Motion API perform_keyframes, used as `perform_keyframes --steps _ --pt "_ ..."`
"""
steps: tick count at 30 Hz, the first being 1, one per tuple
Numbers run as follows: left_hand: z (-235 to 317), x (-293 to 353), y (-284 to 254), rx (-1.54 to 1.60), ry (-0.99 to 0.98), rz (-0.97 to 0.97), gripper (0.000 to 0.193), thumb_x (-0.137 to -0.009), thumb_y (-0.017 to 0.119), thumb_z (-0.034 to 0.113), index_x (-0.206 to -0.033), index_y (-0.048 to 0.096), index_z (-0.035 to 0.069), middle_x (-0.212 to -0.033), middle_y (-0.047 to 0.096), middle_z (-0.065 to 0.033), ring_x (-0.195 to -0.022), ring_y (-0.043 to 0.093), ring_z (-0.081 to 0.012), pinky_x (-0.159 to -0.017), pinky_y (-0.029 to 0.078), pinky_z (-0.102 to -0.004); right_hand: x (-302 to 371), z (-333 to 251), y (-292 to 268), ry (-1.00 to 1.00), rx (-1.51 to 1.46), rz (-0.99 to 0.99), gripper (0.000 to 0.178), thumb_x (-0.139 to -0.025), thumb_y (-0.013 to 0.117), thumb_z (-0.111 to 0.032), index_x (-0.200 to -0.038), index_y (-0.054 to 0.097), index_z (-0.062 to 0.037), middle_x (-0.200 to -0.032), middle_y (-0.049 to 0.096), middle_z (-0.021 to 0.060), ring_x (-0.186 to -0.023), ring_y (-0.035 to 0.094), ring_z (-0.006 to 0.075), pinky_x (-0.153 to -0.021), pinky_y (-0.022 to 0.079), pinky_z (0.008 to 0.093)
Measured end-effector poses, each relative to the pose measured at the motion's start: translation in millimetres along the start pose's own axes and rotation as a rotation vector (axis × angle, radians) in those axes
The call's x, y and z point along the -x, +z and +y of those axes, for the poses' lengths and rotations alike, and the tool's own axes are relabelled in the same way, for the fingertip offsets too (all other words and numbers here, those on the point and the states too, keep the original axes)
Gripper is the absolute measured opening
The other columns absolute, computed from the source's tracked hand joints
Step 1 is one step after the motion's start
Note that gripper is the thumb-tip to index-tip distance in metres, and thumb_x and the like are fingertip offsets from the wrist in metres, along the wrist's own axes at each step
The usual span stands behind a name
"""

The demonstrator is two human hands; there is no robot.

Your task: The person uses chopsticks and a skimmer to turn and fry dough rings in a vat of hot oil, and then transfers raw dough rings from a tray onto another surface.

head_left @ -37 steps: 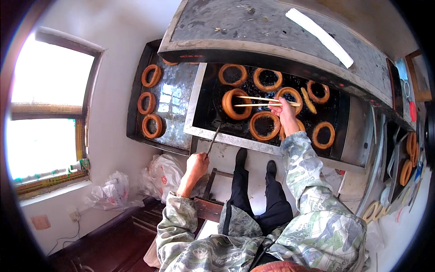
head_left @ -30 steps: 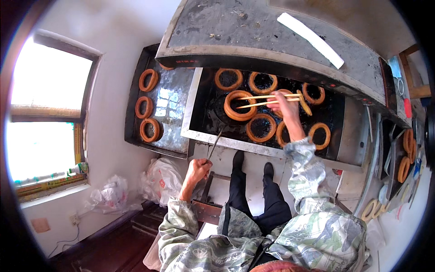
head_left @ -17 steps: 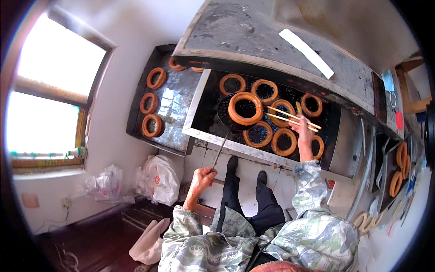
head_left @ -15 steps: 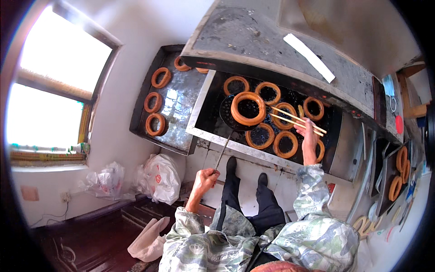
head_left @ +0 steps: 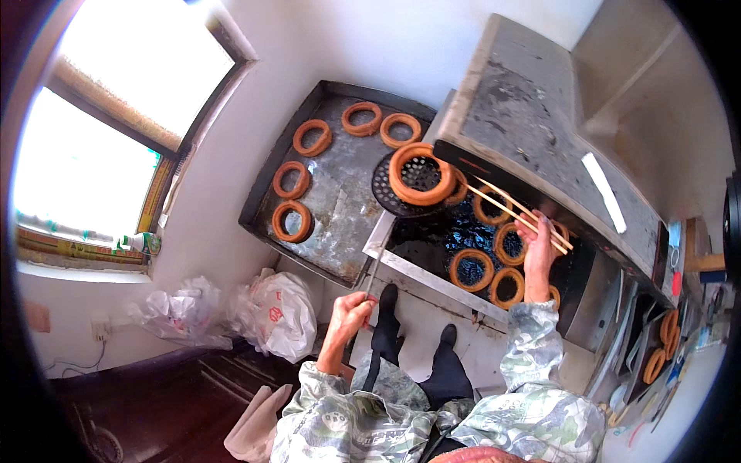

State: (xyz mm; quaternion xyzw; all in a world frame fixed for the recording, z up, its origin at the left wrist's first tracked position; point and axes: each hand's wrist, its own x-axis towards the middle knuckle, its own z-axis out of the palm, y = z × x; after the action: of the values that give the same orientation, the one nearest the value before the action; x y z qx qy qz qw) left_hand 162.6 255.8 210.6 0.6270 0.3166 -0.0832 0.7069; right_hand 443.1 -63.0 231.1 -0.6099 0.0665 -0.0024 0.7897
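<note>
My left hand (head_left: 351, 312) is closed around the thin handle of a black perforated skimmer (head_left: 380, 185). On the skimmer rests a thick brown fried dough ring (head_left: 421, 198), above the corner where the fryer (head_left: 424, 275) and the metal tray (head_left: 332, 202) meet. My right hand (head_left: 538, 255) grips a pair of long wooden chopsticks (head_left: 494, 204), their tips near the ring's right side. Several more rings, such as one dough ring (head_left: 458, 272), float in the dark oil. Around the tray's left and far sides lie several fried rings, among them a browned ring (head_left: 277, 222).
A grey counter (head_left: 521, 96) overhangs the fryer's far side, with a white strip (head_left: 604, 193) on it. Trays at the far right hold rings (head_left: 654, 366). White plastic bags (head_left: 282, 312) sit at left below the window; a pale cloth (head_left: 258, 424) lies near me.
My view has swung left, showing more of the tray. The skimmer with its ring has moved from over the oil toward the tray's edge. The chopsticks have followed it.
</note>
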Motion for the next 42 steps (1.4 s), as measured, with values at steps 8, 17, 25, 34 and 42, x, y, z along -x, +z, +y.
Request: perform_keyframes --steps 8,17,25,34,42 --pt "2.4 -93.6 -118.7 -0.218 0.118 0.249 0.015 -0.083 0.057 0.01 -0.075 0.061 -0.003 -0.053 0.051 -0.0017 -0.046 0.048 -0.0092 -0.043 0.039 -0.0284 -32.7 106.4 180.1 0.102 0.052 -0.192 0.035 -0.098 0.051 -0.026 -0.12 0.055 0.0002 -0.102 0.068 0.0162 -0.083 0.07 0.0229 -0.067 0.055 0.0259" --pt "-45.5 -224.7 -168.6 -0.579 0.262 0.421 0.02 -0.079 0.058 0.017 -0.073 0.059 -0.002 -0.064 0.058 -0.0225 -0.061 0.061 -0.038 -0.058 0.047 -0.0447 -55.6 226.9 313.4 0.132 0.232 -0.196 0.028 -0.095 0.054 -0.019 -0.115 0.062 -0.0009 -0.089 0.067 0.0111 -0.07 0.069 0.0186 -0.055 0.052 0.0248" --pt "-54.6 -187.4 -180.1 -0.92 0.109 0.506 0.015 -0.078 0.058 0.013 -0.072 0.056 0.0 -0.067 0.06 -0.0252 -0.069 0.06 -0.0438 -0.064 0.048 -0.0518 -46.0 290.0 332.5 0.074 0.373 -0.251 0.03 -0.096 0.053 -0.02 -0.119 0.06 -0.0026 -0.081 0.066 0.0093 -0.065 0.068 0.0173 -0.051 0.05 0.0237" --pt "-44.4 -177.9 -194.0 -1.003 0.209 0.562 0.013 -0.078 0.059 0.013 -0.073 0.056 0.001 -0.068 0.062 -0.0221 -0.068 0.063 -0.0417 -0.061 0.048 -0.0506 -63.0 287.6 356.1 -0.008 0.338 -0.248 0.026 -0.095 0.053 -0.017 -0.111 0.063 0.001 -0.082 0.067 0.0111 -0.067 0.068 0.0171 -0.058 0.054 0.0268" --pt "-36.5 -172.9 -183.9 -1.01 0.156 0.578 0.013 -0.079 0.059 0.014 -0.073 0.057 0.002 -0.069 0.062 -0.0222 -0.068 0.062 -0.0425 -0.061 0.048 -0.0507 -83.2 289.6 363.0 0.012 0.32 -0.271 0.027 -0.095 0.056 -0.02 -0.11 0.064 0.0008 -0.083 0.068 0.0114 -0.071 0.067 0.0162 -0.064 0.056 0.0272"
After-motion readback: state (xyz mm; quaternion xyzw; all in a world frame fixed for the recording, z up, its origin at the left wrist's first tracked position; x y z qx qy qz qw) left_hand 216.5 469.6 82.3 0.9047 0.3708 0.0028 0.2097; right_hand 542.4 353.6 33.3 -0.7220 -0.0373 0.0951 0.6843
